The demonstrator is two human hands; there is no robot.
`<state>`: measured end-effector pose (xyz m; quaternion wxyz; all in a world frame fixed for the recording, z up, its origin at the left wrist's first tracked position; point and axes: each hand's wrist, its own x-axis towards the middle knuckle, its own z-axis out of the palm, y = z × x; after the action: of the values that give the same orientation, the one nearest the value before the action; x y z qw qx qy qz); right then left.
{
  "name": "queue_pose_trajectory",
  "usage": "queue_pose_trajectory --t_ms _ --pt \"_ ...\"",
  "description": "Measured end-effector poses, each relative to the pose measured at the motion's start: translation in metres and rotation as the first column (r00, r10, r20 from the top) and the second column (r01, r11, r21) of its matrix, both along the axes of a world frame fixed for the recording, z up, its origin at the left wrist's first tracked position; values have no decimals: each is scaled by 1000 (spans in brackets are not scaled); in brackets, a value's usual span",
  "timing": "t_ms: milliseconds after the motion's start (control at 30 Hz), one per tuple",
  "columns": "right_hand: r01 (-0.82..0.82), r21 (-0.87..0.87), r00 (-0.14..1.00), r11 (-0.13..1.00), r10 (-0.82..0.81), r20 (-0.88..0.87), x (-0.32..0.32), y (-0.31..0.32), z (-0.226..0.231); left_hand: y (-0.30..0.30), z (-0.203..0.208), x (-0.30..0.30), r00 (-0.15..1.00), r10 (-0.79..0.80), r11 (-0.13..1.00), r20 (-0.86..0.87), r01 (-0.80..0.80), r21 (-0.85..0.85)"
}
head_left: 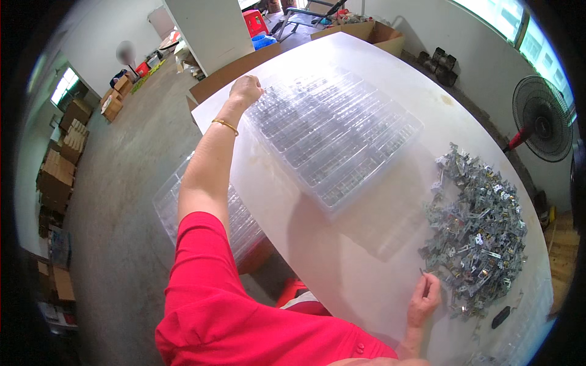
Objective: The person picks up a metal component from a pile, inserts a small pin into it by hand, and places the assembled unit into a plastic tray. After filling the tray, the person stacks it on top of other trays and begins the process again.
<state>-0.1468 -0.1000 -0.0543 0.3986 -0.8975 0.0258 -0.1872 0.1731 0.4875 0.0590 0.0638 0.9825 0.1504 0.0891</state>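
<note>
My left hand (246, 90) reaches out to the far left corner of a clear plastic compartment tray (332, 207). Its fingers are closed there, and whatever they pinch is too small to tell. Rows of small grey metal parts (342, 137) fill the tray's long compartments. Low at the right, my right hand (425, 299) pinches a small dark part (422, 271) between thumb and fingers. Beside that hand spreads a large loose heap of small metal parts (479, 232).
A white table (311, 244) carries the tray and heap. Left of it, lower down, lies another clear tray (168, 198). A small black object (501, 317) sits below the heap. At the right stands a black fan (542, 122); cardboard boxes (384, 36) are beyond the far edge.
</note>
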Motion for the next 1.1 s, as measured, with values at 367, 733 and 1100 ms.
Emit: queue_pose_trajectory --t_ms 367,733,1100 --pt "-11 32 996 999 9 83 7 -2 -2 -29 25 -13 821 -353 935 448 321 148" --pt "85 598 991 797 -133 36 4 -11 3 -312 27 -214 337 -727 508 598 850 138" --pt "180 866 964 466 -257 -62 9 -29 13 -440 -67 -249 325 -865 295 383 946 -137"
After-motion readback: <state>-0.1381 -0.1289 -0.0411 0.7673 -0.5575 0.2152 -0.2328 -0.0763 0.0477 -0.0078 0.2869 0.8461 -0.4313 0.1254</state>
